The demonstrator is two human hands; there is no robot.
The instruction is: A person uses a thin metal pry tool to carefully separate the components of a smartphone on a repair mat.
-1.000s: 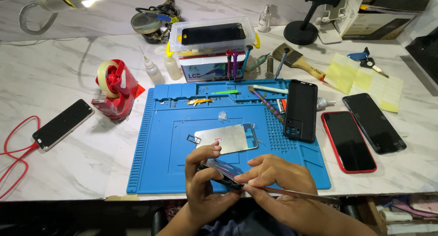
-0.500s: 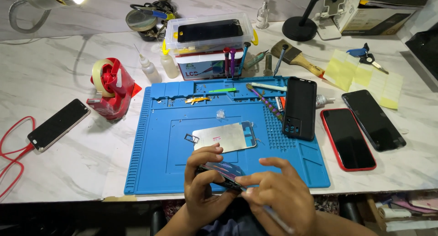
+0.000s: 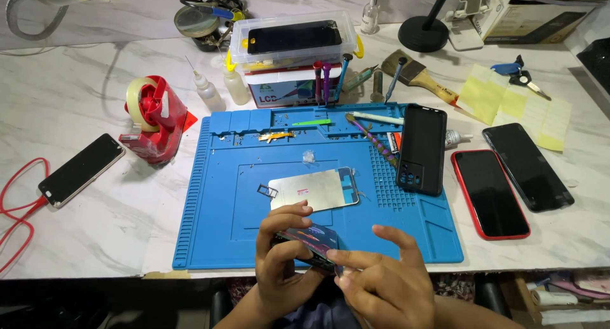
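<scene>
My left hand [image 3: 283, 259] grips a small opened phone body [image 3: 310, 241] over the near edge of the blue work mat [image 3: 216, 202]. My right hand [image 3: 381, 278] overlaps the phone's right end, thumb and fingers pressed on it; whether it holds a tool is hidden. Just beyond the hands a silver metal phone panel [image 3: 314, 189] lies flat on the mat, with a small SIM tray [image 3: 267, 190] at its left.
A black phone case [image 3: 422, 148] lies on the mat's right. Red-edged phone [image 3: 490, 193] and dark phone [image 3: 527, 166] lie right; another phone [image 3: 82, 169] with red cable left. Red tape dispenser [image 3: 154, 118], bottles, screwdrivers, clear box [image 3: 292, 40], brush, yellow notes behind.
The view has shifted slightly. My right hand has moved left over the phone's end, covering the thin tool seen a second ago. The left hand keeps its grip.
</scene>
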